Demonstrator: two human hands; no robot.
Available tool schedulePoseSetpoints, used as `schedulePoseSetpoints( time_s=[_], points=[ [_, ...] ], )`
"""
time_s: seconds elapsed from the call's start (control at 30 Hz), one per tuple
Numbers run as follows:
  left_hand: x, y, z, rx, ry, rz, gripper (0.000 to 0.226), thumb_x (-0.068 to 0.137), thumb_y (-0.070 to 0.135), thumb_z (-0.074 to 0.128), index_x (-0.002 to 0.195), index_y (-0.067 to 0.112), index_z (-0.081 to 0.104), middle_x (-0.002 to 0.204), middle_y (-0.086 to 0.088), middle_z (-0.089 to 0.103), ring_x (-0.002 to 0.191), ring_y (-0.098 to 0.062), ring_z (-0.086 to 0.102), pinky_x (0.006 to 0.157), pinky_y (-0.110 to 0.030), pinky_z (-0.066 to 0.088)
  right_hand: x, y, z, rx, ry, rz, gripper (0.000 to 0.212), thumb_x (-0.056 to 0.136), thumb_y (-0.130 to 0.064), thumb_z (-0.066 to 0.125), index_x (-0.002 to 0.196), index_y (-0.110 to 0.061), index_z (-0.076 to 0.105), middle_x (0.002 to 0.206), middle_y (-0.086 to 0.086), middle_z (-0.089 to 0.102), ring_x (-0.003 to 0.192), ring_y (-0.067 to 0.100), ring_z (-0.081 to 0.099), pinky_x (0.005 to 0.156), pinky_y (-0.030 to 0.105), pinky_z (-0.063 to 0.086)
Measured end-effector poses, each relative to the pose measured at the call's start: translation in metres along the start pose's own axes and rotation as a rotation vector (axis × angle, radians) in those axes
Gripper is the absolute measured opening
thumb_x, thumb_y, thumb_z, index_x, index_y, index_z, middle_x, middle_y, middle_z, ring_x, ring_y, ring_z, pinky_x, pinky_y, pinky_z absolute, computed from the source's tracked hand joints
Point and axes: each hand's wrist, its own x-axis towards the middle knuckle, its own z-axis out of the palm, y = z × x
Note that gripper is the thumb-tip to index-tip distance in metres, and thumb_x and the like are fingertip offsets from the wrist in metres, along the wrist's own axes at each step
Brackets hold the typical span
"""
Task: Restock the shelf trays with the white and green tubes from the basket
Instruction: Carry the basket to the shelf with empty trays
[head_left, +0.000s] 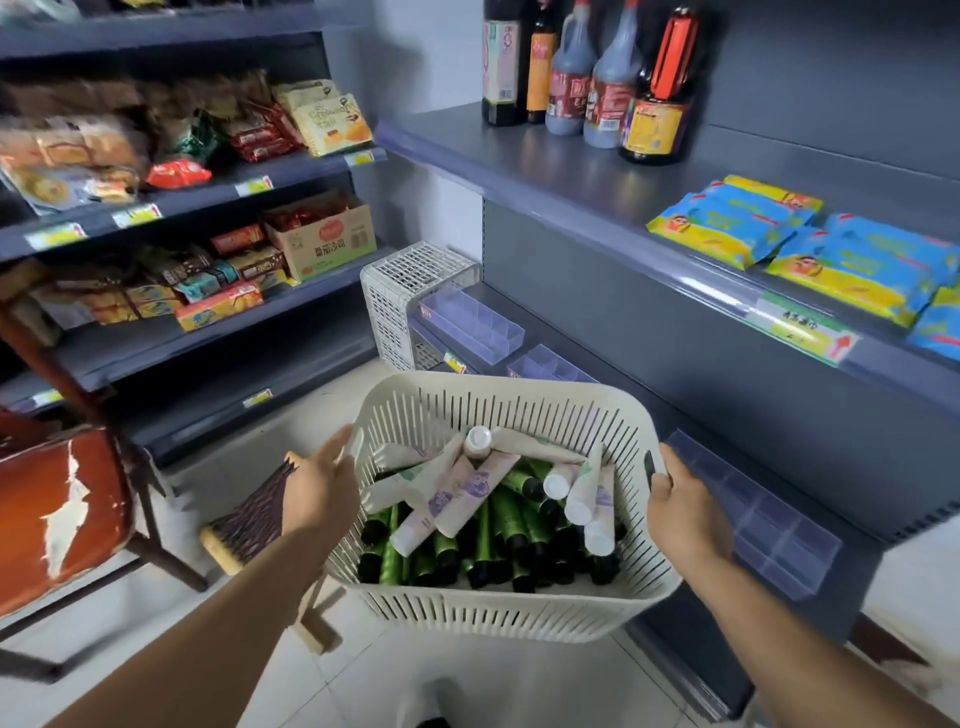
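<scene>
A cream slotted basket (498, 608) hangs in front of me, low in the head view. Inside lie several white tubes (467, 493) on top of several green tubes (483, 540) with black caps. My left hand (322, 493) grips the basket's left rim. My right hand (680, 514) grips the right rim at its handle slot. Clear divided shelf trays stand on the low shelf: one (769, 519) just right of the basket, one (470, 325) farther back, and one (550, 366) behind the basket's far rim. I see no tubes in these trays.
A white lattice crate (400, 296) stands at the shelf corner. Dark sauce bottles (597, 78) and blue-yellow snack packs (810, 249) fill the upper right shelves. Snack boxes line the left shelves (208, 280). A worn red chair (57, 514) and a woven stool (254, 514) stand to my left on the tiled floor.
</scene>
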Motion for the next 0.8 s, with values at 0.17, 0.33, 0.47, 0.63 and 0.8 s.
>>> schedulePoseSetpoints(
  time_s=[0.17,0.33,0.47,0.63,0.8],
  points=[
    [0.071,0.016,0.011,0.013,-0.044,0.03,0.046,0.098,0.015,0.036,0.14,0.031,0.045,0.09,-0.001,0.061,0.052,-0.02,0.054,0.044,-0.024,0.041,0.044,-0.029,0.025,0.01,0.015,0.051,0.046,0.103,-0.021,0.028,0.149,-0.027,0.03,0.133,0.011,0.059,0.102,0.032,0.061,0.071,0.032,0.044],
    [0.139,0.035,0.024,0.025,-0.095,0.049,0.047,0.097,0.015,0.035,0.139,0.033,0.046,0.089,-0.005,0.066,0.045,-0.016,0.048,0.039,-0.022,0.035,0.083,-0.052,0.048,0.006,0.047,0.11,0.047,0.103,-0.022,0.026,0.15,-0.024,0.029,0.121,0.015,0.064,0.082,0.023,0.054,0.065,0.029,0.043],
    [0.184,0.048,0.042,0.059,-0.133,0.07,0.046,0.098,0.016,0.036,0.139,0.034,0.047,0.093,-0.008,0.069,0.046,-0.016,0.048,0.043,-0.021,0.037,0.109,-0.059,0.057,0.043,0.062,0.142,0.046,0.103,-0.022,0.027,0.15,-0.021,0.03,0.131,0.017,0.059,0.102,0.029,0.06,0.075,0.033,0.047],
    [0.233,0.069,0.075,0.082,-0.16,0.084,0.046,0.097,0.017,0.037,0.138,0.035,0.048,0.105,-0.012,0.07,0.051,-0.017,0.052,0.046,-0.022,0.038,0.155,-0.068,0.061,0.083,0.076,0.181,0.047,0.103,-0.021,0.027,0.149,-0.024,0.032,0.139,0.013,0.053,0.115,0.033,0.056,0.086,0.038,0.047],
    [0.272,0.094,0.1,0.086,-0.145,0.052,0.046,0.095,0.017,0.038,0.136,0.036,0.05,0.105,-0.014,0.07,0.055,-0.02,0.056,0.05,-0.026,0.041,0.209,-0.073,0.058,0.113,0.038,0.216,0.047,0.101,-0.025,0.027,0.148,-0.031,0.031,0.142,0.01,0.051,0.123,0.035,0.051,0.098,0.043,0.042]
  ],
)
